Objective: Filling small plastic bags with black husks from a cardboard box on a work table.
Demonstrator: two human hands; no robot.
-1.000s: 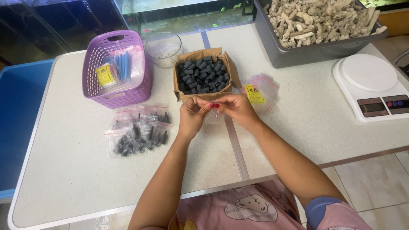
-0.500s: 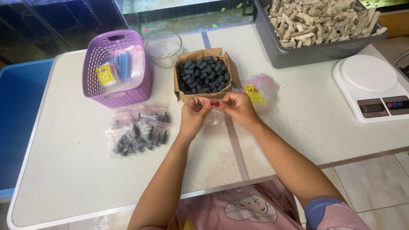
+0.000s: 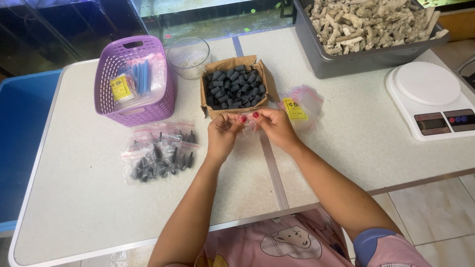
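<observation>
Clear small bag [image 3: 249,123] pinched between both hands, above the table [image 3: 74,198] just in front of the box [image 3: 236,85]. Left hand [image 3: 222,134] and right hand [image 3: 274,126]: fingertips closed narrow on it. Bag contents unreadable. One box of black cylinders, uncountable; one purple basket [image 3: 138,81].

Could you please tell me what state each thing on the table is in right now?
Left hand: pinching the small clear bag.
Right hand: pinching the same bag.
Small clear bag: held between both hands.
Cardboard box: open, full of black cylinders.
Purple basket: upright, holding packets.
Filled bags: lying flat.
Clear cup: upright.
Scale: platform bare.
Grey bin: heaped with pale pieces.
</observation>
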